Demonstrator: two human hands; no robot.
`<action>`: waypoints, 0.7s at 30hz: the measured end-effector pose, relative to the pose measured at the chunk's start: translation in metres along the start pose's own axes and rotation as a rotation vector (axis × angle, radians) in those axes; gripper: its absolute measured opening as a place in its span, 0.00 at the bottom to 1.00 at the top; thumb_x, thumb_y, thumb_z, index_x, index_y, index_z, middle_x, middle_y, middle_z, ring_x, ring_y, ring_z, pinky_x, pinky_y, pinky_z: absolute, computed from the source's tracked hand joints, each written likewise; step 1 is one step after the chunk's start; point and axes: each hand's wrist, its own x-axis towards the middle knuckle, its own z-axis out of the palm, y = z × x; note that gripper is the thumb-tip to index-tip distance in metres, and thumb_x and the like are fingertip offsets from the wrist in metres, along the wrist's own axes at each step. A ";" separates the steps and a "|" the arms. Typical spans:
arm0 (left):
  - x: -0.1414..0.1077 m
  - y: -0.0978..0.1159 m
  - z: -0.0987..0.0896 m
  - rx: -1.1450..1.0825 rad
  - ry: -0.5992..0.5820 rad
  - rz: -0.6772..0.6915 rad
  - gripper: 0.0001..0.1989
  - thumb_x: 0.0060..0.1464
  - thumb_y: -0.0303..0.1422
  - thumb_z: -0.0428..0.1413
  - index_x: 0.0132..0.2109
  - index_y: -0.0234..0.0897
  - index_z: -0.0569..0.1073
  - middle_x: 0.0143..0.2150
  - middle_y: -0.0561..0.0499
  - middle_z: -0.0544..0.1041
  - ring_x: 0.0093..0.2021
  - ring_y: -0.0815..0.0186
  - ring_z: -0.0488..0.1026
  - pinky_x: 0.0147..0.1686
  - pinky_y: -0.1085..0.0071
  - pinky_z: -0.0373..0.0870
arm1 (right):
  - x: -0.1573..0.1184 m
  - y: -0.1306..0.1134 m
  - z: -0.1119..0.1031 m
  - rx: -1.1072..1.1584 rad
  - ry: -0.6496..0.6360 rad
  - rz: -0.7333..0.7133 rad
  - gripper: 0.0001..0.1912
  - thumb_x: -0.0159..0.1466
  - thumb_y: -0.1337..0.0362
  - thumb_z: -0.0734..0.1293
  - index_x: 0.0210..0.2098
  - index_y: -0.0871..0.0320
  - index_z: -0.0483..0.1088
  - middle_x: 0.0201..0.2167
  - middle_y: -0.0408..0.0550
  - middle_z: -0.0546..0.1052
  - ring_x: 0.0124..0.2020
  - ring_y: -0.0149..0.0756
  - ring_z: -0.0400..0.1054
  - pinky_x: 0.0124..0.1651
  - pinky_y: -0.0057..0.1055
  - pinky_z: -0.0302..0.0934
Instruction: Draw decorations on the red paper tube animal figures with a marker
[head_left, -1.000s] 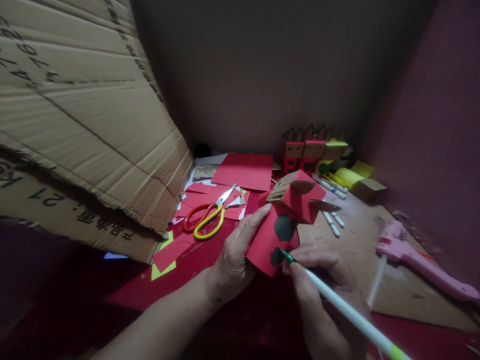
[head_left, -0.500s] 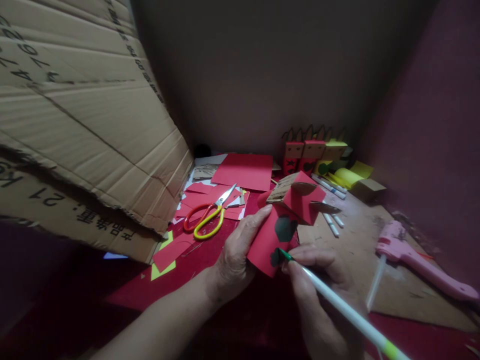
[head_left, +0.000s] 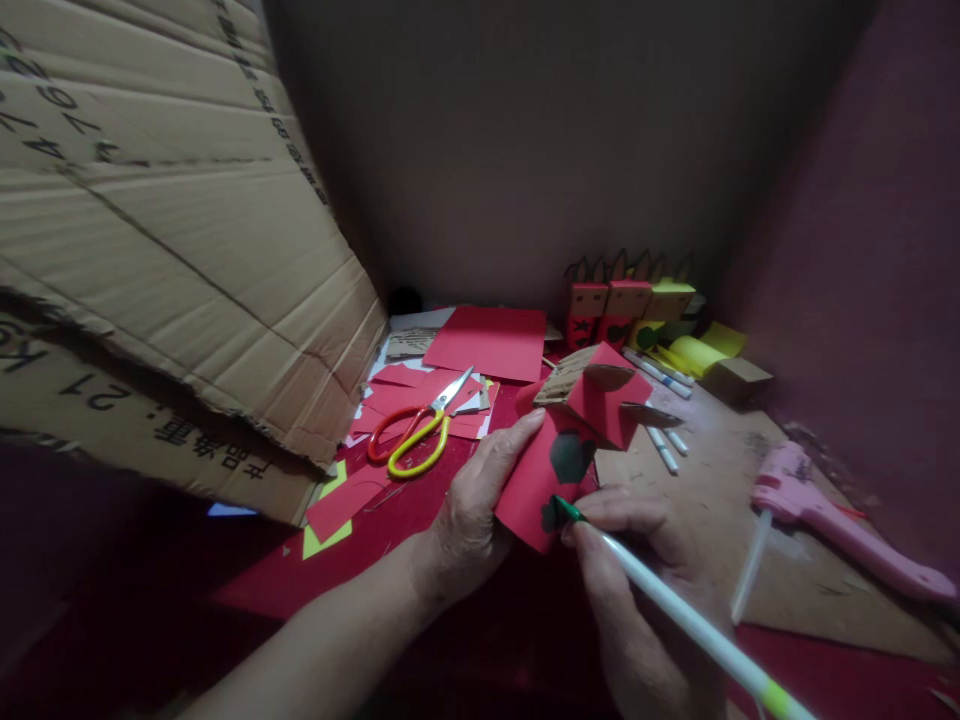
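My left hand (head_left: 480, 500) is wrapped round a red paper figure (head_left: 525, 490), tilted, with a cardboard-topped head and pointed cardboard ears. Two dark green patches show on its red body, a larger one (head_left: 571, 457) above a smaller one. Pinched in my right hand (head_left: 637, 570) is a white marker (head_left: 675, 600) with a green tip and a yellow-green band near its far end. Its tip touches the smaller patch near the body's lower edge.
Red-and-yellow-handled scissors (head_left: 420, 440) lie on red paper scraps at left. A pink glue gun (head_left: 840, 520) rests on a cardboard sheet (head_left: 810, 590) at right. Several similar figures (head_left: 630, 300) stand behind, near markers (head_left: 664, 450). A big cardboard panel (head_left: 187, 220) rises at left.
The marker tip has shifted slightly left on the smaller patch, my right hand moving a little with it. My left hand and the figure are nearly still.
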 end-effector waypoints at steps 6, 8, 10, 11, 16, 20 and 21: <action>-0.001 -0.003 0.001 -0.024 0.011 -0.005 0.35 0.63 0.33 0.59 0.73 0.49 0.57 0.66 0.43 0.72 0.61 0.51 0.74 0.61 0.53 0.73 | -0.004 0.000 0.000 0.066 -0.020 -0.004 0.07 0.67 0.70 0.68 0.36 0.50 0.70 0.28 0.38 0.76 0.23 0.28 0.68 0.26 0.22 0.65; -0.002 -0.004 0.001 -0.023 0.014 -0.001 0.36 0.63 0.33 0.59 0.73 0.49 0.57 0.66 0.43 0.72 0.61 0.51 0.74 0.61 0.53 0.73 | -0.004 0.000 0.001 0.074 -0.007 -0.007 0.07 0.67 0.70 0.68 0.36 0.50 0.69 0.27 0.37 0.75 0.22 0.27 0.67 0.25 0.21 0.64; -0.002 -0.005 0.001 -0.020 0.012 0.004 0.36 0.62 0.33 0.59 0.73 0.50 0.56 0.66 0.43 0.72 0.61 0.51 0.74 0.60 0.52 0.74 | -0.003 0.000 0.002 0.073 -0.007 -0.009 0.07 0.67 0.70 0.68 0.36 0.50 0.69 0.27 0.37 0.74 0.23 0.26 0.67 0.26 0.20 0.64; -0.002 -0.005 0.001 -0.019 0.015 0.000 0.36 0.62 0.33 0.60 0.73 0.50 0.56 0.66 0.43 0.72 0.60 0.51 0.74 0.60 0.53 0.74 | -0.002 0.000 0.002 0.069 -0.010 -0.005 0.07 0.67 0.70 0.67 0.36 0.50 0.69 0.27 0.37 0.75 0.23 0.27 0.67 0.26 0.20 0.65; -0.003 -0.005 0.001 -0.021 0.010 -0.020 0.36 0.62 0.32 0.60 0.73 0.50 0.57 0.67 0.43 0.71 0.61 0.51 0.74 0.61 0.53 0.73 | -0.001 0.001 0.001 0.066 -0.018 0.003 0.07 0.67 0.70 0.67 0.37 0.50 0.69 0.29 0.38 0.76 0.24 0.27 0.69 0.26 0.21 0.66; -0.002 -0.003 0.001 -0.009 -0.001 -0.019 0.36 0.62 0.32 0.60 0.73 0.49 0.57 0.67 0.42 0.71 0.60 0.51 0.75 0.60 0.52 0.73 | -0.003 0.001 0.001 0.077 0.006 0.015 0.06 0.67 0.70 0.68 0.37 0.51 0.71 0.29 0.39 0.76 0.24 0.28 0.70 0.27 0.23 0.66; -0.001 -0.003 0.000 -0.006 0.001 -0.013 0.36 0.62 0.32 0.59 0.73 0.49 0.57 0.67 0.42 0.71 0.60 0.51 0.75 0.60 0.52 0.74 | -0.003 0.001 0.001 0.076 0.009 0.025 0.06 0.67 0.69 0.68 0.36 0.51 0.71 0.30 0.39 0.77 0.24 0.29 0.70 0.27 0.23 0.66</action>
